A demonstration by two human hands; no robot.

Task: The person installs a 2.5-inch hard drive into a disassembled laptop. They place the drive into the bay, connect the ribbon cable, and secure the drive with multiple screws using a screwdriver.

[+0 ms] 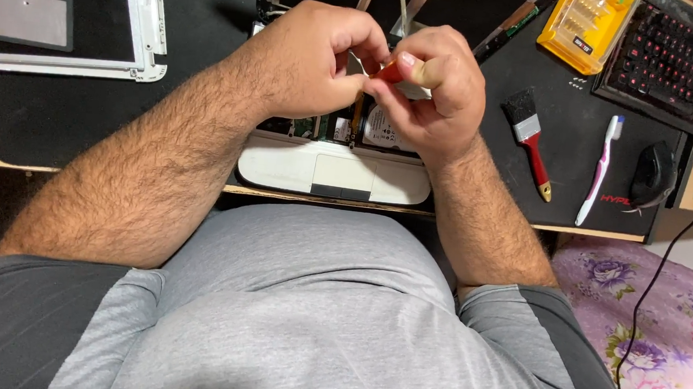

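Black desk mat (59, 117) underneath, opened white laptop (333, 172) at the near edge. Above it, both hands meet: the right hand (435, 91) is clenched around a small red tool (389, 71), and the left hand (315, 58) pinches its tip with curled fingers. A red-handled brush (529, 138) lies to the right.

A black mat (59, 117) covers a wooden desk (588, 232). Beside it, lower right, lies a purple floral cloth (663, 322).
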